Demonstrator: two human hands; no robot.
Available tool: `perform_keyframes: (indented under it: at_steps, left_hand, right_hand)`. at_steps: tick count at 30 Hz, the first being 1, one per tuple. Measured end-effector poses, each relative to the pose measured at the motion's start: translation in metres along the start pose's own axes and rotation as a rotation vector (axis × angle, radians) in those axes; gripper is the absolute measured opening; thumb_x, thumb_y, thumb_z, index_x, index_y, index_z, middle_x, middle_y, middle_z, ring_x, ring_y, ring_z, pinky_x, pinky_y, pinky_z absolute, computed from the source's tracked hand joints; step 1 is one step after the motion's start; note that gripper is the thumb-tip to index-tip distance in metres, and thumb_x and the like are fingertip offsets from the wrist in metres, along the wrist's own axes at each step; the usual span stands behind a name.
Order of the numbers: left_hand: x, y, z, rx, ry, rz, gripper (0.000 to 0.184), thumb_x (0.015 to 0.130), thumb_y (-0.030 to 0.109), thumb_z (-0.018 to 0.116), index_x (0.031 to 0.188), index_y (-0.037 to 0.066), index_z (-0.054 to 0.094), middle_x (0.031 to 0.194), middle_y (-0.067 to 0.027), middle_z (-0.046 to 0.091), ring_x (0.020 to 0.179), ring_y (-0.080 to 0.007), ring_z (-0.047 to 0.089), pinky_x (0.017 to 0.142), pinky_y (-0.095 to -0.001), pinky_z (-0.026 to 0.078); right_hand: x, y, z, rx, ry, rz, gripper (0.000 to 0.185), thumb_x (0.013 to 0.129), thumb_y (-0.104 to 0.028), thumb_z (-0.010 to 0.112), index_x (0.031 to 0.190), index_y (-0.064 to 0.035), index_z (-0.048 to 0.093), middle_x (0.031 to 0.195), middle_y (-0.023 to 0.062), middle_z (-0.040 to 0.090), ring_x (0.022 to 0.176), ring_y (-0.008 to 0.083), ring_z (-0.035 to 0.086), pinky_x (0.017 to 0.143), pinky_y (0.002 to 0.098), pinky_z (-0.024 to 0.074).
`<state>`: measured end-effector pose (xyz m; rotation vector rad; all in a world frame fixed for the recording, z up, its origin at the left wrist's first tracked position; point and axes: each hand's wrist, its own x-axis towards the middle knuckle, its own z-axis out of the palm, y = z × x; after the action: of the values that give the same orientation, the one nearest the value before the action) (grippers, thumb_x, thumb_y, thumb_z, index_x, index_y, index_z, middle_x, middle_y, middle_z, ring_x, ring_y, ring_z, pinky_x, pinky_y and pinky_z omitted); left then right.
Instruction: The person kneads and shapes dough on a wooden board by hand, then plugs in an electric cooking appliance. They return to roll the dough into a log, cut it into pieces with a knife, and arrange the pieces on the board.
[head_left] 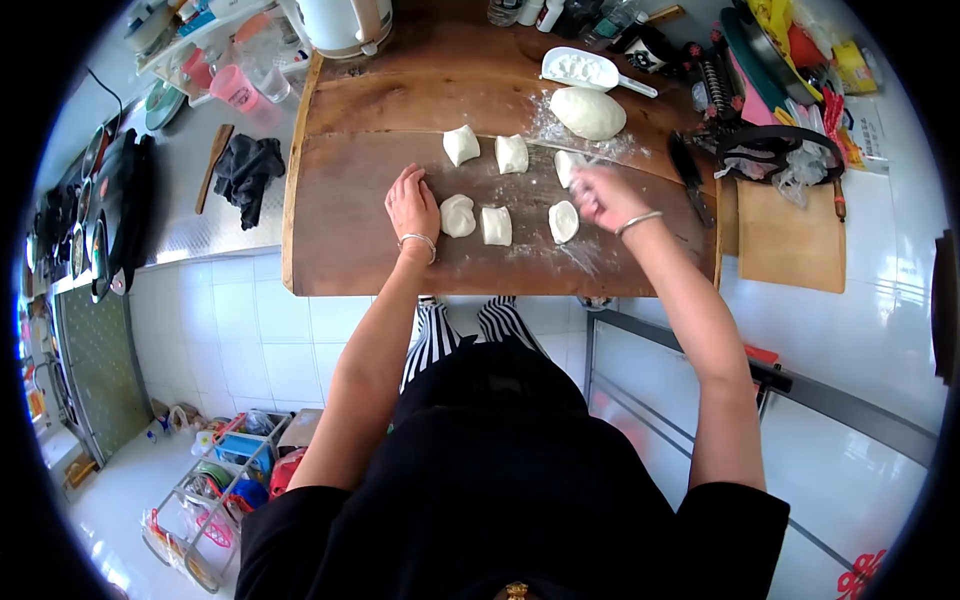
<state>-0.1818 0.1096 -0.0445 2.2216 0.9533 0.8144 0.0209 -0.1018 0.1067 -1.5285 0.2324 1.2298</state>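
My left hand point(412, 203) lies on the wooden board point(350, 230) with its fingers stretched out, holding nothing. Right beside it sits a rounded, creased dough piece point(458, 216), and a cut dough piece point(496, 226) is a little further right. My right hand point(610, 198) is smeared by motion over the board's right side; its grip is unclear. Close to its fingers are a partly hidden dough piece point(567, 167) and an oval dough piece point(563, 223). Two more cut pieces, a left one point(461, 146) and a middle one point(511, 154), lie in the back row.
Behind the pieces rests a large dough lump point(588, 113) amid scattered flour, with a white flour scoop point(582, 70) beyond it. A dark knife point(690, 175) lies near the board's right edge. An electric kettle point(345, 22) stands back left; bottles line the back.
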Motion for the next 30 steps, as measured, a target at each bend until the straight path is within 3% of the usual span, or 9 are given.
perform_keyframes:
  at_steps: [4,8,12,14,17,19,24,27,30]
  left_hand:
    - [-0.001,0.0,0.002,0.005,0.024,0.006,0.02,0.093,0.012,0.05,0.111,0.008,0.059,0.127,-0.0068,0.059,0.122,-0.0252,0.051,0.107,-0.04,0.033]
    - [0.003,-0.001,0.004,0.033,0.012,0.022,0.02,0.093,0.011,0.05,0.111,0.008,0.059,0.127,-0.0067,0.059,0.12,-0.0266,0.052,0.105,-0.0401,0.035]
    - [0.0,-0.001,0.001,0.052,0.01,0.023,0.02,0.093,0.011,0.051,0.111,0.008,0.059,0.128,-0.0067,0.059,0.12,-0.027,0.052,0.104,-0.0402,0.036]
    - [0.001,-0.002,0.002,0.054,0.009,0.028,0.021,0.092,0.011,0.051,0.111,0.008,0.06,0.128,-0.0073,0.059,0.12,-0.0273,0.052,0.105,-0.0406,0.035]
    - [-0.001,-0.004,0.006,0.059,0.016,0.016,0.021,0.092,0.011,0.051,0.111,0.007,0.06,0.128,-0.0081,0.059,0.12,-0.028,0.052,0.105,-0.0412,0.034]
    - [0.0,-0.002,0.006,0.073,0.03,0.03,0.021,0.092,0.011,0.051,0.111,0.006,0.059,0.128,-0.0086,0.059,0.12,-0.0287,0.052,0.105,-0.0413,0.036]
    - [0.0,-0.002,0.007,0.094,0.036,0.032,0.021,0.093,0.012,0.051,0.111,0.006,0.059,0.127,-0.0092,0.059,0.12,-0.029,0.052,0.105,-0.0417,0.036]
    - [0.0,-0.001,0.007,0.103,0.021,0.023,0.021,0.093,0.012,0.052,0.111,0.005,0.06,0.127,-0.0094,0.059,0.12,-0.029,0.052,0.104,-0.0417,0.037]
    - [0.0,0.0,0.007,0.131,0.013,0.02,0.021,0.093,0.012,0.052,0.111,0.006,0.06,0.127,-0.0092,0.059,0.12,-0.0288,0.052,0.104,-0.0418,0.036]
  right_hand:
    - [-0.017,-0.007,-0.012,0.39,-0.177,-0.162,0.014,0.095,-0.015,0.058,0.083,-0.0089,0.052,0.066,-0.0043,0.048,0.049,0.0021,0.041,0.04,0.0175,0.0332]
    - [-0.022,0.03,-0.006,0.09,-0.029,-0.065,0.008,0.094,-0.013,0.06,0.095,-0.0062,0.056,0.068,-0.0019,0.053,0.053,0.0056,0.048,0.044,0.0214,0.0408]
    - [-0.006,0.033,-0.046,0.304,0.019,-0.351,0.018,0.092,-0.01,0.063,0.109,-0.0063,0.059,0.082,0.0012,0.061,0.065,0.0091,0.059,0.053,0.0227,0.0501]
    - [-0.026,0.047,-0.044,-0.207,0.065,-0.22,0.03,0.091,-0.015,0.065,0.12,-0.0073,0.057,0.097,0.0038,0.062,0.079,0.0129,0.065,0.06,0.025,0.0546]
    - [-0.005,0.062,-0.088,-0.495,0.2,-0.607,0.043,0.086,-0.018,0.071,0.125,-0.008,0.055,0.104,0.0101,0.061,0.092,0.0226,0.065,0.068,0.0342,0.0561]
    - [0.016,0.07,-0.121,-1.363,0.811,-1.099,0.05,0.079,-0.019,0.075,0.125,-0.0091,0.056,0.111,0.0178,0.06,0.103,0.0317,0.061,0.081,0.0423,0.0533]
    - [0.035,0.077,-0.122,-1.228,0.692,-0.69,0.041,0.08,-0.026,0.074,0.115,-0.0073,0.061,0.111,0.0199,0.063,0.1,0.0345,0.061,0.086,0.042,0.0507]
    - [0.054,0.049,-0.127,-0.195,0.362,-0.503,0.028,0.09,-0.034,0.067,0.107,-0.0117,0.066,0.094,0.0116,0.069,0.077,0.0301,0.064,0.079,0.0371,0.0532]
    - [0.081,0.029,-0.135,-0.65,0.539,-0.695,0.033,0.091,-0.039,0.064,0.106,-0.0095,0.065,0.099,0.0084,0.07,0.083,0.0296,0.066,0.079,0.0405,0.0537]
